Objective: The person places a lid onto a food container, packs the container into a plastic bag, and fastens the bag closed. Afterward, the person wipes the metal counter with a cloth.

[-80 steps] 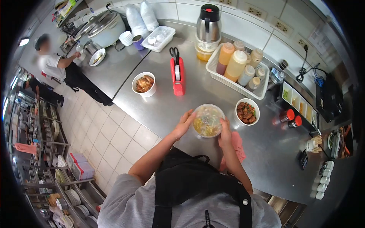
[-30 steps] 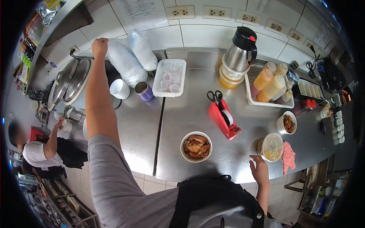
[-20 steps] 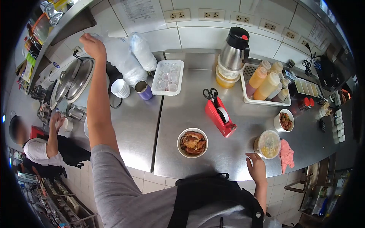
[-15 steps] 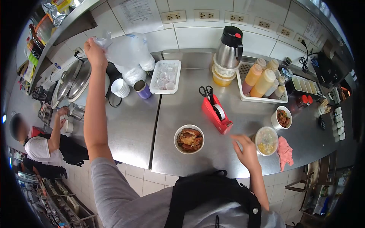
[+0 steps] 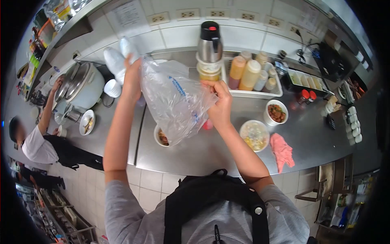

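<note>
A clear plastic bag (image 5: 174, 97) with blue print hangs stretched between my two hands above the counter. My left hand (image 5: 133, 77) grips its upper left edge, slightly blurred. The fingers of my right hand (image 5: 219, 99) pinch its right side. Below the bag, a white bowl of browned meat (image 5: 162, 138) shows only in part. Just a bit of the red tape dispenser (image 5: 207, 125) appears beside my right wrist. A lidded tub (image 5: 254, 135) stands to the right of my right forearm, with a bowl of meat chunks (image 5: 276, 112) behind it.
Sauce bottles (image 5: 249, 75) fill a white basket at the back. Left of it, a steel thermos jug (image 5: 211, 44) stands on stacked tubs. A pink cloth (image 5: 282, 152) lies near the front edge. At far left, a co-worker (image 5: 38, 142) reaches toward a large cooker (image 5: 85, 85).
My left hand has brought the plastic bag from the back left to the middle. My right hand has left the lidded tub's side and taken hold of the bag. The camera view has shifted.
</note>
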Available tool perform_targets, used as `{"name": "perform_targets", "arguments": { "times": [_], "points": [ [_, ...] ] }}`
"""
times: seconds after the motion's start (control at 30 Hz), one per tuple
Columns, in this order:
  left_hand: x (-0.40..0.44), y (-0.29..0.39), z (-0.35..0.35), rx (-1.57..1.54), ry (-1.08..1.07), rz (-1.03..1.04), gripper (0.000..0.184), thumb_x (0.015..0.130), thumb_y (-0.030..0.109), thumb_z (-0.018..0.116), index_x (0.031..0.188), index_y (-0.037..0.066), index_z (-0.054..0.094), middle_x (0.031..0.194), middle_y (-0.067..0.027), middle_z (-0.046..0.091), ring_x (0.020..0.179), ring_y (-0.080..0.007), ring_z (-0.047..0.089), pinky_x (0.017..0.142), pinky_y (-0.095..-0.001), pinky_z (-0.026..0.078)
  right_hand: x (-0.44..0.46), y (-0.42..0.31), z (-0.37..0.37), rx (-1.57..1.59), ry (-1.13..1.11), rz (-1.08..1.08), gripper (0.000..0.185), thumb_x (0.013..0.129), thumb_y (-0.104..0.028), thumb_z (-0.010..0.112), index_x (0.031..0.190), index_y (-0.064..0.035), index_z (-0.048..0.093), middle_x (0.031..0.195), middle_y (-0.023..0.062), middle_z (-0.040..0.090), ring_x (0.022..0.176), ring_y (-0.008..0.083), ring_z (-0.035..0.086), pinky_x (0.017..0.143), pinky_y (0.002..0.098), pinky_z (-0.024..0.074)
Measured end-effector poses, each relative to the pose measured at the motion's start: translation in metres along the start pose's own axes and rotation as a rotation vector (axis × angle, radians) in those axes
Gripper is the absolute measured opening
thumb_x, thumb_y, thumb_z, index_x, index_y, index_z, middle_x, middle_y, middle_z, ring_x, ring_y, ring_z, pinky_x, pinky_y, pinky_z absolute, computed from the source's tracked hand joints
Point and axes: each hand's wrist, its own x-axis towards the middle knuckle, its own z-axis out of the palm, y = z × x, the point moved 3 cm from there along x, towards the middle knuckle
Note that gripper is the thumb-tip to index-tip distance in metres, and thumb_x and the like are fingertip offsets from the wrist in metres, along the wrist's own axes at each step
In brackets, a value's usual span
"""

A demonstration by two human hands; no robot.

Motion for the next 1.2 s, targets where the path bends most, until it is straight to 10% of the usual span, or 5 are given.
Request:
{"name": "perform_targets", "arguments": {
  "times": [0.13,0.53,0.63,1.0,1.2],
  "points": [
    [-0.170,-0.032,0.101,0.663,0.077,0.779,0.094,0.083,0.039,0.070,0.152,0.005,0.015,0.154,-0.0188,0.023,0.142,-0.0311,0.025,0.114,-0.0458,0.022,-0.020,-0.013,-0.117,-0.372,-0.039,0.075,0.023,0.077,0.001,0.065,0.099,-0.0033,0.061,0.076,0.0119,0.051,0.074,0.0289,0.056,0.066,0.0372,0.0460],
    [-0.234,-0.174,0.235,0.423,-0.290,0.493,0.014,0.079,0.003,0.056,0.092,0.001,0.061,0.078,-0.0040,0.052,0.077,-0.0180,0.050,0.070,-0.0287,0.043,-0.102,-0.034,-0.253,0.501,-0.685,0.903,0.021,0.096,-0.014,0.054,0.113,-0.0022,0.049,0.090,0.0039,0.054,0.083,0.0171,0.052,0.071,0.0348,0.0473],
    [-0.238,-0.221,0.221,-0.540,-0.357,-0.393,0.017,0.081,0.005,0.053,0.097,0.001,0.059,0.074,-0.0014,0.050,0.069,-0.0131,0.048,0.063,-0.0242,0.040,-0.098,-0.022,-0.283,0.314,-0.608,0.681,0.036,0.093,-0.017,0.061,0.124,-0.0032,0.049,0.105,0.0058,0.059,0.091,0.0183,0.057,0.078,0.0331,0.0495],
    [-0.281,-0.194,0.199,0.074,-0.595,-0.341,0.020,0.091,0.004,0.048,0.110,0.004,0.054,0.087,-0.0031,0.056,0.078,-0.0137,0.056,0.072,-0.0279,0.047,-0.119,0.048,-0.335,0.756,0.075,1.159,0.025,0.095,-0.017,0.058,0.117,-0.0037,0.060,0.096,0.0038,0.066,0.082,0.0119,0.064,0.072,0.0251,0.0509],
    [-0.269,-0.201,0.160,-0.449,-0.346,-0.577,0.022,0.092,0.007,0.050,0.113,0.002,0.054,0.104,-0.0081,0.062,0.095,-0.0184,0.061,0.088,-0.0338,0.049,-0.135,0.034,-0.322,0.049,-0.922,0.776,0.036,0.096,-0.029,0.061,0.123,-0.0053,0.058,0.103,0.0016,0.065,0.086,0.0084,0.061,0.080,0.0261,0.0489]
  ]
}}
